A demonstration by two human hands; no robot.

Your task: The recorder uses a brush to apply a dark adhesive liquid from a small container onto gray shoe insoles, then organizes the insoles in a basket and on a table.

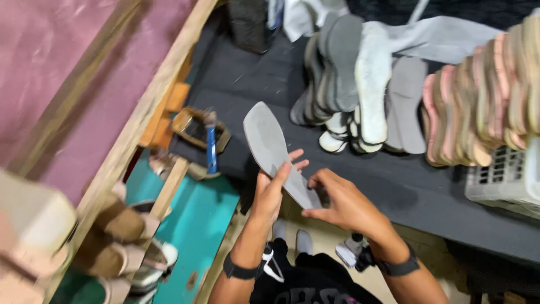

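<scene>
Grey insole [275,153]: one piece, flat, held in the air over the near edge of the dark work surface [394,186], toe end tilted up and away. Left hand [273,188]: fingers wrapped around the insole's middle from its left side. Right hand [343,202]: fingertips pinching the heel end. Overlapping grey and white insoles [360,84] lie toward the far edge; stacked pink soles [484,95] sit at the right edge, above a white basket [506,177].

An insole [275,152] stood tilted between the left hand [273,188] and right hand [343,205], above the worktable [405,186]. Behind it lay overlapping insoles [349,84]; to their right, a stacked row [484,95] rested over a basket [506,177]. A brush [211,143] lay left.
</scene>
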